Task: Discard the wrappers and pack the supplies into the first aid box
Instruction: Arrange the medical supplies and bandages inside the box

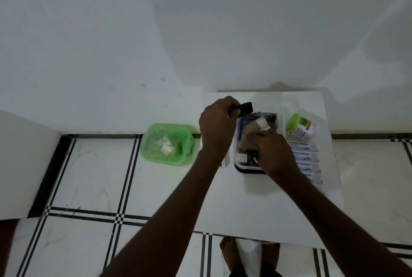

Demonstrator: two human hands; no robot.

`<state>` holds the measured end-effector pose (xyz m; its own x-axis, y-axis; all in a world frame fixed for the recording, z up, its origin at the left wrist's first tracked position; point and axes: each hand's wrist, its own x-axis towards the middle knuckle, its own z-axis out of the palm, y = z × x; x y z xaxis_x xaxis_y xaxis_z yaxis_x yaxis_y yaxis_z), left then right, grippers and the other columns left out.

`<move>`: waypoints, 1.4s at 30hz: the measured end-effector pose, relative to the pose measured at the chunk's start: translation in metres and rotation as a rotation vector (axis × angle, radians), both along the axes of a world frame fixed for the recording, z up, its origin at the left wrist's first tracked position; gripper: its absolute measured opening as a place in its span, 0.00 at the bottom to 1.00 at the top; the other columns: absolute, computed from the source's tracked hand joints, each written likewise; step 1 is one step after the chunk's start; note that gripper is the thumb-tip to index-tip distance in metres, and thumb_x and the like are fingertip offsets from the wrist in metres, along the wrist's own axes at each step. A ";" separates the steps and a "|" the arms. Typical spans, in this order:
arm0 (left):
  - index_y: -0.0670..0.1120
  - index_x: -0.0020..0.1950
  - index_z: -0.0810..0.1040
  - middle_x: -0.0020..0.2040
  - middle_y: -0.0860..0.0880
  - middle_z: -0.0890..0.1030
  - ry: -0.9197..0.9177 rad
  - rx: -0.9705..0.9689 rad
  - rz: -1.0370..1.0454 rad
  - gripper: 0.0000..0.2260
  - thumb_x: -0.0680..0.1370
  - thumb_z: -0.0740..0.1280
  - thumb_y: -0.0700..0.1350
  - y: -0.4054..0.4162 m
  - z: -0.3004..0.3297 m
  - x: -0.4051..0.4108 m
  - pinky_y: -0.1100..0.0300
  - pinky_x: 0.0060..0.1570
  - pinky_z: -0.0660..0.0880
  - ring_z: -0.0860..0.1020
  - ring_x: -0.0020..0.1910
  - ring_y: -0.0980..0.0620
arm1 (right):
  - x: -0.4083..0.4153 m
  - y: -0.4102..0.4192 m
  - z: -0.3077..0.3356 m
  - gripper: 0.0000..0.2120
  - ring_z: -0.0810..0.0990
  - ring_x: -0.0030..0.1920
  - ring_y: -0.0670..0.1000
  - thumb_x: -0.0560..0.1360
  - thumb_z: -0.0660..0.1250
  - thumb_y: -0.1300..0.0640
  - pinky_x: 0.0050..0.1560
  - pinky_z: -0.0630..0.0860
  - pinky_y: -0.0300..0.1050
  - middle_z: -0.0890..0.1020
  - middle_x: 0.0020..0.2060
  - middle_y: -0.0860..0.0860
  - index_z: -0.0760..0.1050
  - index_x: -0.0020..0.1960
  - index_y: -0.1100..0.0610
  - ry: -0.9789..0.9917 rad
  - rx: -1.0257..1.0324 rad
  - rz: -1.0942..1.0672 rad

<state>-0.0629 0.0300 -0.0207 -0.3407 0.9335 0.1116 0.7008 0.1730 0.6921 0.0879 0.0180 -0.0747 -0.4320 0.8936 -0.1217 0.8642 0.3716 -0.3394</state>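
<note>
Your left hand (217, 124) pinches a small black thing (245, 109) just above the clear plastic first aid box with a dark rim (242, 168) on the white table (256, 205). Your right hand (273, 154) reaches down into the box, curled on a tan bandage roll (250, 130). Beside the box, the blue-and-white packets (304, 156) read "ANTISEPTIC BANDAGE".
</note>
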 end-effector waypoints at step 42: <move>0.46 0.54 0.81 0.47 0.46 0.83 0.004 -0.123 0.154 0.09 0.75 0.67 0.39 -0.023 -0.068 -0.023 0.50 0.45 0.78 0.82 0.44 0.44 | 0.010 0.058 0.041 0.24 0.77 0.49 0.58 0.64 0.74 0.57 0.49 0.73 0.52 0.80 0.47 0.53 0.71 0.57 0.53 0.088 0.044 -0.038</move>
<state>-0.0857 0.0070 -0.0883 -0.4803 0.8771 0.0011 0.6622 0.3617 0.6563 0.0976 0.0756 -0.0342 -0.4054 0.9130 -0.0450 0.8452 0.3556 -0.3991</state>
